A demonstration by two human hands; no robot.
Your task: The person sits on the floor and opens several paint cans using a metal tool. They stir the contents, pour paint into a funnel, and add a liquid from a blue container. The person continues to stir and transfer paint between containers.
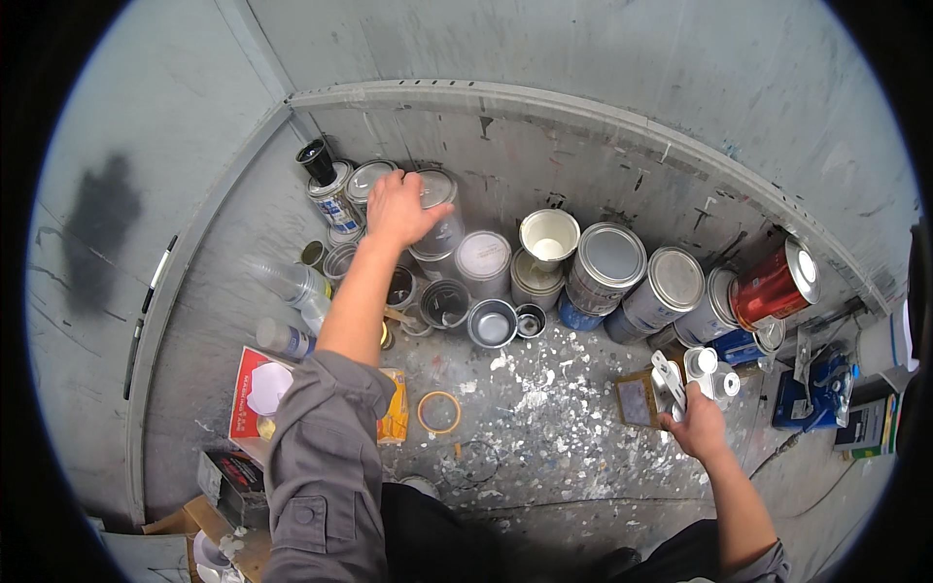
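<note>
My left hand (397, 209) reaches to the back row, fingers curled onto the top of a tall silver can (436, 233). My forearm partly hides cans beside it, including a lidded one (370, 179) behind my fingers. At the right, my right hand (697, 425) grips white flat plastic pieces (669, 381), beside small white capped containers (723, 381); whether it holds those containers too is unclear. Under them is a yellowish rectangular tin (634, 398).
Paint cans (609, 267) line the grey back wall, with a red can (773, 287) stacked at right. Plastic cups (287, 282), a red box (248, 394) and an orange ring (438, 412) lie left. The floor (539, 428) is paint-spattered; a blue container (812, 389) stands far right.
</note>
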